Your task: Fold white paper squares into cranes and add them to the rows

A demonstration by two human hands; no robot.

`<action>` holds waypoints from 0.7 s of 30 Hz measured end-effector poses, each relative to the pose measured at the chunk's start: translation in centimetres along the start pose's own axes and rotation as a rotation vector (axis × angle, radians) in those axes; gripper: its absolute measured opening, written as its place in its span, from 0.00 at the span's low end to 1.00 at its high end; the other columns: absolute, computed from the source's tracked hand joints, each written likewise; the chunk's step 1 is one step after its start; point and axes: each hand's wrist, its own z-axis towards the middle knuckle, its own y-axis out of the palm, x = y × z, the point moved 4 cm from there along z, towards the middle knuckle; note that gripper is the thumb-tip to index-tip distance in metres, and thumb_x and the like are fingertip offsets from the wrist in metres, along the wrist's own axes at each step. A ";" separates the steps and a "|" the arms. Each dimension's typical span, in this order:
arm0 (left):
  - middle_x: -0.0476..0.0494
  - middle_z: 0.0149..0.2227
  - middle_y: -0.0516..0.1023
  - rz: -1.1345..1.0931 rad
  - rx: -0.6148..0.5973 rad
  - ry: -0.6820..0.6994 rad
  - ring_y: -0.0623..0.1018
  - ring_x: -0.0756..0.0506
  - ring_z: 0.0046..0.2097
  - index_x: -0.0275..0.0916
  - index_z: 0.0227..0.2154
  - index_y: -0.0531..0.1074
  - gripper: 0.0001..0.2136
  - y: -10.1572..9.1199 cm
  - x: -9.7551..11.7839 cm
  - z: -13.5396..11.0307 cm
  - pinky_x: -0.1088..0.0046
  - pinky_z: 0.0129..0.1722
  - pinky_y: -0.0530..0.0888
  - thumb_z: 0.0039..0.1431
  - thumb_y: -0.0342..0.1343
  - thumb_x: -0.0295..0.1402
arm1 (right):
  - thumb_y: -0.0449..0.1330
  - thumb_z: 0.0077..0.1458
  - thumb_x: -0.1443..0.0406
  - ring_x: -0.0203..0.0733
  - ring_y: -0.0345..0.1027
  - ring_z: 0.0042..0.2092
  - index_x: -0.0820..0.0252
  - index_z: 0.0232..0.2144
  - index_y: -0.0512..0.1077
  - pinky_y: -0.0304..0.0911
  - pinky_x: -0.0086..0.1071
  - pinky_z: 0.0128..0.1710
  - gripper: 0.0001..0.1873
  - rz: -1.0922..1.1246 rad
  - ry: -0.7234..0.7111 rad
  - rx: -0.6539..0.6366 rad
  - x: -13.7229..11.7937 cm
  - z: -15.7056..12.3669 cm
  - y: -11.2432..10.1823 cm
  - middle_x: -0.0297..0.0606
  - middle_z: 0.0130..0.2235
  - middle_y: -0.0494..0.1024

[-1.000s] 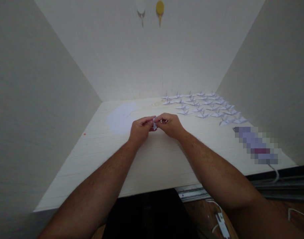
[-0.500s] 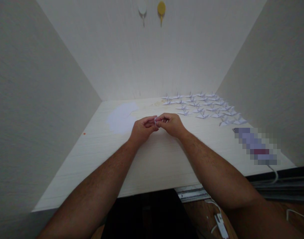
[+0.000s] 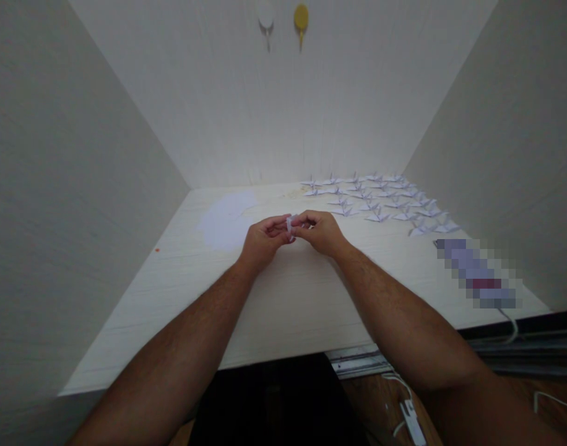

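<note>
With fingers of the left hand (image 3: 262, 241) and right hand (image 3: 320, 232) pinched on a small folded paper (image 3: 289, 227), holding it just above the bench (image 3: 288, 316). Now showing more white between the fingertips than half a second ago, when only a thin edge: probably turned or spread slightly, so likely mid-shaping. Impossible to tell exact folds, with fingers hiding much of it. Just beyond the left hand, flat white sheets (image 3: 228, 220); past the right, rows of paper cranes (image 3: 377, 215); farther right, well clear of both hands, a pixelated object (image 3: 473, 271).
</note>
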 end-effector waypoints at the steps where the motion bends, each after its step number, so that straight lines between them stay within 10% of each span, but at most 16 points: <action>1: 0.39 0.38 0.82 0.001 0.006 -0.002 0.81 0.42 0.39 0.34 0.43 0.76 0.25 0.0 0.0 0.0 0.58 0.43 0.78 0.38 0.72 0.32 | 0.66 0.44 0.64 0.33 0.64 0.27 0.61 0.29 0.78 0.60 0.28 0.29 0.07 -0.021 -0.005 0.001 0.0 0.0 0.0 0.33 0.26 0.76; 21: 0.51 0.22 0.75 0.336 0.025 -0.026 0.75 0.51 0.25 0.36 0.39 0.72 0.17 0.1 0.7 -0.1 0.75 0.26 0.71 0.43 0.64 0.29 | 0.58 0.48 0.67 0.32 0.66 0.23 0.61 0.28 0.70 0.58 0.25 0.25 0.03 -0.119 0.007 -0.033 0.1 -0.4 0.7 0.31 0.22 0.73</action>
